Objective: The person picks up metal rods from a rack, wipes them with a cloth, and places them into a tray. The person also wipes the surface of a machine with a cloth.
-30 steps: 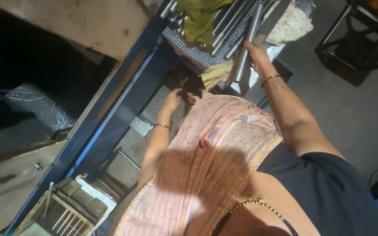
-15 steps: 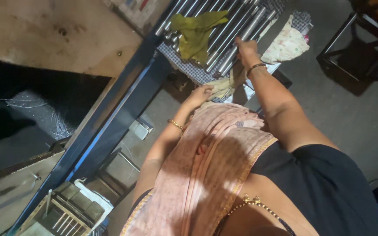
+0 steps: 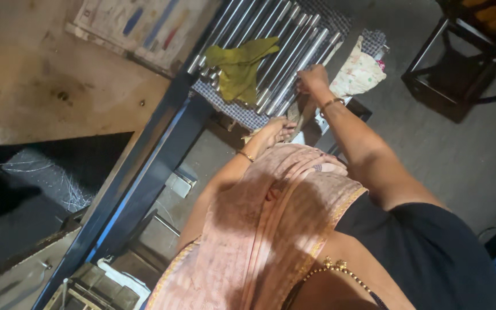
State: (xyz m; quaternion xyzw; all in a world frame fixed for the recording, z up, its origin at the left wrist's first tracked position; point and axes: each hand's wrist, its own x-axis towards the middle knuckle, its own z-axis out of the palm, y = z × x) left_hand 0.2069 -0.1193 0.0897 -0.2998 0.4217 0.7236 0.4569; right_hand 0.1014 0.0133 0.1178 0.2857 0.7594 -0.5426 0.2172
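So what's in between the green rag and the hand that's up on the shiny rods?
In the head view, only bare metal rods lie between the green rag and the right hand. They sit side by side on a checked cloth.

Warm yellow light is falling from above, making the metal rods [image 3: 285, 43] shine with bright streaks. The left side is sitting in deep dark shadow, and the person's pink cloth [image 3: 271, 229] is looking dim and a little blurry up close. The far corners are fading into darkness.
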